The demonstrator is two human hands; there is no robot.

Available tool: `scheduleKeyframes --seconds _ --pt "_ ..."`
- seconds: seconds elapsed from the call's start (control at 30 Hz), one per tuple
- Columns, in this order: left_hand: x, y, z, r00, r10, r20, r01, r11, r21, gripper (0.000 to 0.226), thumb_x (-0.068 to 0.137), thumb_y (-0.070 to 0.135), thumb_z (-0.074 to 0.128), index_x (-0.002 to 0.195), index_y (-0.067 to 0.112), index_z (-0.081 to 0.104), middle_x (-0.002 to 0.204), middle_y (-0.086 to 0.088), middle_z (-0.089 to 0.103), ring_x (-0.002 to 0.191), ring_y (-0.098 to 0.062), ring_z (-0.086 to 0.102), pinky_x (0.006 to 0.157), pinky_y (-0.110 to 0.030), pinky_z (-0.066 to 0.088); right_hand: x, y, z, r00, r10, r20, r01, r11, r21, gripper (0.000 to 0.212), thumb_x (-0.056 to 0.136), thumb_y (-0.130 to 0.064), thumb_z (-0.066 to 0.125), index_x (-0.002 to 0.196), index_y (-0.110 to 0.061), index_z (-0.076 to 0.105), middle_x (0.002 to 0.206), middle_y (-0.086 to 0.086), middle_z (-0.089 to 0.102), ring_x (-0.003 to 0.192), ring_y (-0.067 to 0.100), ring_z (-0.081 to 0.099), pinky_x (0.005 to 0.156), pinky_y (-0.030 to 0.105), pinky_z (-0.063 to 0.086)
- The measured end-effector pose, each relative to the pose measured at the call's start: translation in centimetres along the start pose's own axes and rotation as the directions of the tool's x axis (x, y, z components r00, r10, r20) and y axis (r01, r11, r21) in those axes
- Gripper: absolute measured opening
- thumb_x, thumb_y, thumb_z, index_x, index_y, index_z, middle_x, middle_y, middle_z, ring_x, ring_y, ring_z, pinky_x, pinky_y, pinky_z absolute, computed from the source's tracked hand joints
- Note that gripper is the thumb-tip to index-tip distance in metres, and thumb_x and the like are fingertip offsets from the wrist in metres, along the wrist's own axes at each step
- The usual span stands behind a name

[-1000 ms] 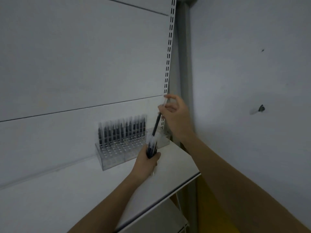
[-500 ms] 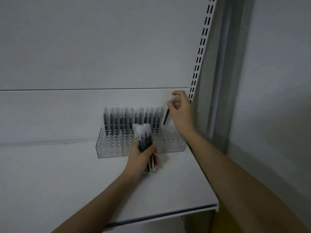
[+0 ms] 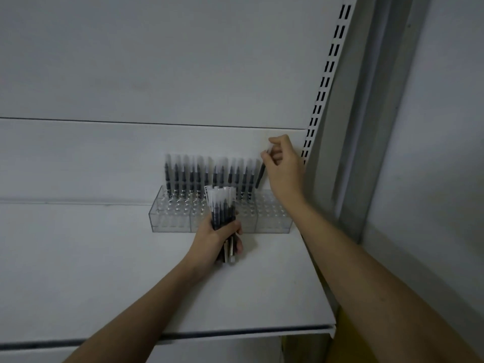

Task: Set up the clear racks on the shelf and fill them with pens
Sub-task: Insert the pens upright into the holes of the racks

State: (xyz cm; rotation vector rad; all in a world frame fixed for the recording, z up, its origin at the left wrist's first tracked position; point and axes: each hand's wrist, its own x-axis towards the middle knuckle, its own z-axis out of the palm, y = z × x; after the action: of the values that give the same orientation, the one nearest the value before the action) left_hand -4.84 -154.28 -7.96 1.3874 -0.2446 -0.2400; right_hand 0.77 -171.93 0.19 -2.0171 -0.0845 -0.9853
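Right hand [image 3: 284, 169] pinches one pen [image 3: 260, 176], now lower, at 1 o'clock of the rack [image 3: 272, 218] | left hand [image 3: 217, 237] grips the bunch [image 3: 222, 208] | back row nearly full.

2 bare forearms extend into view, no sleeves visible to the frame edge. Left hand [image 3: 214, 237] and right hand [image 3: 284, 169]: no rings, watches or gloves visible.

The left hand [image 3: 217, 238] hides the bundle's [image 3: 222, 208] middle; racked pens [image 3: 209, 176] are blurred (count unclear).
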Motion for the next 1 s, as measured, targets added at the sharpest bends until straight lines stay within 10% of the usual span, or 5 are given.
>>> scheduleKeyframes --seconds 0.3,0.47,0.67,0.87,1.0 --pt "0.3 -0.1 -0.3 0.998 0.027 0.052 -0.024 0.998 -0.057 0.009 0.091 0.012 0.064 0.084 0.018 0.064 0.069 -0.017 0.060 0.061 -0.040 0.054 0.053 -0.038 0.045 -1.7 1.3 0.0 0.995 0.013 0.095 0.000 0.992 -0.129 0.018 0.093 -0.011 0.065 0.109 -0.006 0.058 0.094 0.004 0.059 0.080 0.014 0.058 0.070 0.016 0.047" --pt "0.2 -0.1 -0.4 0.998 0.016 0.068 -0.012 0.998 -0.054 0.002 0.088 0.014 0.064 0.087 0.015 0.063 0.070 -0.018 0.062 0.063 -0.044 0.053 0.053 -0.065 0.041 -1.3 0.8 0.2 0.973 -0.017 0.230 0.073 0.969 -0.237 0.017 0.092 -0.003 0.064 0.108 -0.007 0.059 0.095 0.002 0.058 0.083 0.017 0.059 0.072 0.021 0.046" --pt "-0.3 0.1 -0.4 0.997 0.006 0.073 -0.002 0.998 -0.065 0.015 0.095 0.005 0.058 0.109 0.004 0.054 0.077 -0.012 0.060 0.055 -0.032 0.058 0.047 -0.037 0.044 -2.2 0.5 0.4 0.977 0.051 0.207 0.004 0.967 -0.256 0.027 0.094 -0.006 0.059 0.121 -0.011 0.059 0.102 0.006 0.057 0.086 0.021 0.059 0.079 0.033 0.052" --pt "-0.5 0.5 -0.6 0.991 -0.015 0.130 0.013 1.000 0.019 0.012 0.086 0.026 0.067 0.075 0.026 0.070 0.082 -0.030 0.062 0.067 -0.048 0.053 0.050 -0.071 0.036 -8.2 -0.5 -0.1 0.984 0.165 0.064 -0.166 0.986 0.016 0.021 0.100 -0.015 0.054 0.120 -0.022 0.057 0.103 -0.004 0.059 0.082 0.004 0.058 0.070 0.016 0.048" --pt "-0.6 0.5 -0.4 0.986 -0.006 0.166 0.004 1.000 0.015 0.013 0.091 0.015 0.067 0.080 0.009 0.068 0.073 -0.033 0.060 0.058 -0.037 0.056 0.053 -0.049 0.043 -12.6 0.0 0.5 0.949 0.303 0.087 -0.315 0.919 0.239 0.012 0.100 -0.025 0.054 0.111 -0.026 0.060 0.100 -0.002 0.063 0.090 0.020 0.063 0.078 0.036 0.055"
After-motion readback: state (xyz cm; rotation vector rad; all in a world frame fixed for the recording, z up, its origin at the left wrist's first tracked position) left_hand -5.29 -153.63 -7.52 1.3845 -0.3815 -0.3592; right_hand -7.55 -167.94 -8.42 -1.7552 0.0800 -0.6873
